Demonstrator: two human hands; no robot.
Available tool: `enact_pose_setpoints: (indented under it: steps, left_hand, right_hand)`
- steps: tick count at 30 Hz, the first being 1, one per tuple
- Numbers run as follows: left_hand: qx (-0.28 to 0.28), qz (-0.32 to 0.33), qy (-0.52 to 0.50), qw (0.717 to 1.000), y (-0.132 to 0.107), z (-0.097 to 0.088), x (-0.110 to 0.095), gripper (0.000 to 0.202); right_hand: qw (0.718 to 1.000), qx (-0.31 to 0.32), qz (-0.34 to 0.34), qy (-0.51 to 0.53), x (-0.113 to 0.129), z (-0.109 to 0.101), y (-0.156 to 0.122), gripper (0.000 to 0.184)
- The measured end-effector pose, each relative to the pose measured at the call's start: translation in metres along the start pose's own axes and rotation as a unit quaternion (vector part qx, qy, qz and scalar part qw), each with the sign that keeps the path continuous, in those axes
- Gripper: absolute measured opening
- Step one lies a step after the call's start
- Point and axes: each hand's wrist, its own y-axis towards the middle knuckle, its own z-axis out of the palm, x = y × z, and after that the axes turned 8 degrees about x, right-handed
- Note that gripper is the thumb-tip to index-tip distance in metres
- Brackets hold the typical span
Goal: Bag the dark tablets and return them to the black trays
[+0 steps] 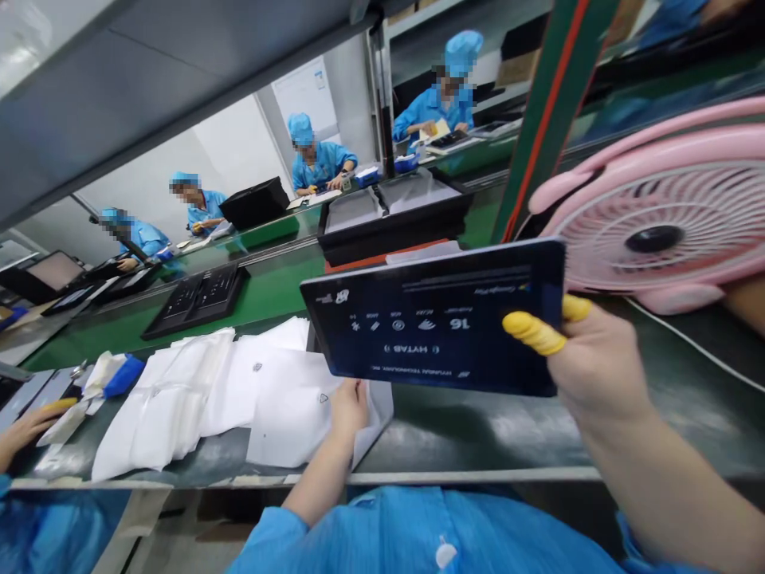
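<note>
My right hand [589, 363], with yellow finger cots on thumb and forefinger, grips the right edge of a dark blue tablet [439, 319] held up above the bench; white printed text shows upside down on its face. My left hand [348, 405] reaches under the tablet's lower edge and rests on a white protective bag [292, 406] lying on the bench. Whether the left hand's fingers pinch that bag is hidden by the tablet.
More white bags [179, 399] lie overlapped to the left. A pink desk fan [657, 223] stands at the right. Black trays [200, 295] ride a green conveyor [275, 279]. A co-worker's hand [27, 426] is at far left; other workers in blue sit across the line.
</note>
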Motion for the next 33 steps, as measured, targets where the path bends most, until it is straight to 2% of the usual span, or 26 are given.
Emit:
enact_pose_setpoints:
  steps: [3,8,10,13,15,17,19,20,22,25,29,33]
  left_hand:
    - [-0.015,-0.018,-0.016,1.0,0.003,0.003,0.007,0.015]
    - [-0.097,-0.059,-0.128,0.985,0.009,-0.014,0.012,0.016]
    - [-0.133,-0.052,-0.18,0.973,0.012,-0.022,0.009,0.016]
    - [-0.182,-0.023,-0.291,0.939,0.02,-0.047,0.001,0.014]
    - [-0.201,0.0,-0.309,0.93,0.025,-0.071,-0.009,0.015]
    - [-0.228,0.03,-0.269,0.935,0.023,-0.095,-0.02,0.015]
    - [-0.243,0.069,-0.178,0.951,0.013,-0.108,-0.034,0.015]
    - [-0.236,0.094,-0.123,0.959,0.005,-0.108,-0.041,0.015]
    - [-0.198,0.157,-0.021,0.967,-0.012,-0.099,-0.056,0.015]
    - [-0.173,0.245,0.056,0.952,-0.031,-0.07,-0.067,0.017]
    - [-0.172,0.286,0.09,0.938,-0.037,-0.041,-0.05,0.019]
    - [-0.156,0.309,0.114,0.931,-0.03,-0.037,-0.03,0.02]
  right_hand:
    - [0.999,0.016,0.021,-0.042,-0.017,0.0,-0.024,0.033]
    - [0.994,0.038,0.052,-0.087,-0.048,0.003,-0.041,0.033]
    - [0.992,0.063,0.052,-0.1,-0.056,0.007,-0.046,0.032]
    - [0.988,0.109,0.024,-0.11,-0.058,0.015,-0.052,0.03]
    - [0.982,0.151,-0.01,-0.113,-0.055,0.019,-0.056,0.031]
    - [0.974,0.196,-0.036,-0.112,-0.053,0.023,-0.059,0.034]
    - [0.969,0.222,-0.042,-0.104,-0.053,0.028,-0.062,0.036]
    - [0.968,0.226,-0.038,-0.1,-0.054,0.031,-0.062,0.036]
    - [0.971,0.222,-0.022,-0.089,-0.059,0.038,-0.063,0.036]
    - [0.98,0.195,0.031,-0.04,-0.067,0.046,-0.058,0.032]
    - [0.981,0.109,0.147,0.057,-0.077,0.048,-0.045,0.038]
    - [0.965,-0.005,0.216,0.151,-0.083,0.048,-0.036,0.049]
